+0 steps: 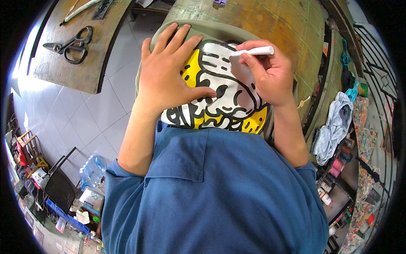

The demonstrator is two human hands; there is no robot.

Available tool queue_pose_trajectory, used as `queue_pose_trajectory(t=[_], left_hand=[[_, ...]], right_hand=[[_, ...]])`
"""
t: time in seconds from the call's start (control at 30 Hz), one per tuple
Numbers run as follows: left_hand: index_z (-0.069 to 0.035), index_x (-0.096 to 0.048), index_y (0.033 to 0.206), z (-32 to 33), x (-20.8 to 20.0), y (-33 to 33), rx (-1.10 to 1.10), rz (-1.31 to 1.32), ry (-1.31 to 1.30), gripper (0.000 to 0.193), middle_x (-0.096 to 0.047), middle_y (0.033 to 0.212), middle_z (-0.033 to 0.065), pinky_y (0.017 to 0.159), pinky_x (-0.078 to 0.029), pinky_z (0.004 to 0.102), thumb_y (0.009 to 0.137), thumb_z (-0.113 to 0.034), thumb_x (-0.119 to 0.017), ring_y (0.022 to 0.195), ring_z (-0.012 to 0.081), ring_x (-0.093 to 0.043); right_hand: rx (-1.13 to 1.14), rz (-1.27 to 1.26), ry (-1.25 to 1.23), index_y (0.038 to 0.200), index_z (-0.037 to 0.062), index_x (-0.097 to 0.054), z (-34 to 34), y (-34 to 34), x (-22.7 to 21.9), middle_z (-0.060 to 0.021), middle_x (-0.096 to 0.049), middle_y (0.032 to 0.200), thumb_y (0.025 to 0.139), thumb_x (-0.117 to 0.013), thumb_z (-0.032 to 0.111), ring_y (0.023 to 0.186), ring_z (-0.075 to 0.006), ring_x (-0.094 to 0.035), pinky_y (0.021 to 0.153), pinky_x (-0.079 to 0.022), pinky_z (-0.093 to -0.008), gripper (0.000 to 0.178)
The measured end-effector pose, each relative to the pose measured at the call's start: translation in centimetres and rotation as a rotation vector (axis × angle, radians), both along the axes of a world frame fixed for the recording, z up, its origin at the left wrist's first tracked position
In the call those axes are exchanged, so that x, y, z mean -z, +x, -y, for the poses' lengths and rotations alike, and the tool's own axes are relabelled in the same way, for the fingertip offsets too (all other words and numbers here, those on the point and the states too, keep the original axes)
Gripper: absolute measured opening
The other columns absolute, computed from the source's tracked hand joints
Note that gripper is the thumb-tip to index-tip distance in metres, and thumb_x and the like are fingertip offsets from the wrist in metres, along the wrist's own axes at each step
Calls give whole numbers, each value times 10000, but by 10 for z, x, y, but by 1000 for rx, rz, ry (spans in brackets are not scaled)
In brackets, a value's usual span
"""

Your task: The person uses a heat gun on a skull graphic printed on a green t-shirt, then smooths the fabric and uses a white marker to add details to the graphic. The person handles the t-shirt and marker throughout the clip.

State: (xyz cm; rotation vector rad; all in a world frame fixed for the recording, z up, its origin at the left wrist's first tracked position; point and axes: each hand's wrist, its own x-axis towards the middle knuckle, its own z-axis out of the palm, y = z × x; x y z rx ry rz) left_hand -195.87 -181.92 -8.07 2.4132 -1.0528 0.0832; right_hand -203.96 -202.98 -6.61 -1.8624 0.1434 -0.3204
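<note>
In front of me on the table lies a grey-green piece of fabric [211,28] bearing a cartoon print [220,63] in white, black and yellow. My left hand [169,72] rests flat on its left part, fingers spread, with the thumb across the print. Between the thumb and fingers of my right hand [270,74] is a white pen-like stick [260,51], perhaps a marker or chalk. It is held at a slant over the upper right of the print, its lower end close to the white area. Whether the tip touches the print I cannot tell.
Large black-handled scissors [72,45] lie on a second wooden board [91,76] at the left, across a gap above the tiled floor [118,55]. Crumpled pale cloth [334,127] and pink thread spools [336,167] sit at the right. A black chair [59,186] stands lower left.
</note>
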Motion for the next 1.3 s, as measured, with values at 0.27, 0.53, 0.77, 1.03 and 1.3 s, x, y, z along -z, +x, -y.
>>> queue_pose_trajectory(t=[0.27,0.53,0.77,1.03,1.3], left_hand=[[-141,-564,1313,-1,1,0,-4,5,-9,1003,-480,1438,99,1090,-245,586,479,-621,-843,1387,294,-365],[-142,-557,1315,-2,3,0,-1,9,-16,1004,-479,1437,103,1091,-241,596,479,-621,-842,1386,296,-365],[-145,-547,1335,-1,2,0,-2,6,1,1030,-473,1443,103,1093,-236,602,474,-628,-842,1395,293,-353],[-145,-532,1353,-1,1,0,-2,-4,2,1046,-471,1444,102,1101,-228,601,481,-638,-836,1396,293,-354],[-144,-525,1356,-1,1,0,-8,4,-5,1044,-481,1434,105,1100,-226,597,491,-643,-829,1388,298,-365]], right_hand=[[-115,12,-208,1007,-14,-610,1,4,3,-64,-661,981,905,-595,-69,799,-94,-603,729,-503,-219,117],[-5,59,-247,919,9,-635,-3,4,4,-102,-670,822,829,-659,-11,707,-192,-660,673,-519,-288,95],[-16,107,-208,918,17,-636,-4,5,5,-97,-672,827,830,-663,-13,707,-184,-655,670,-516,-285,97],[-92,154,-155,917,23,-635,-14,13,8,-84,-677,839,833,-658,-23,716,-170,-660,660,-513,-280,99],[-77,189,-274,923,33,-629,-15,13,11,-92,-658,818,821,-660,-9,687,-200,-644,622,-493,-292,114]])
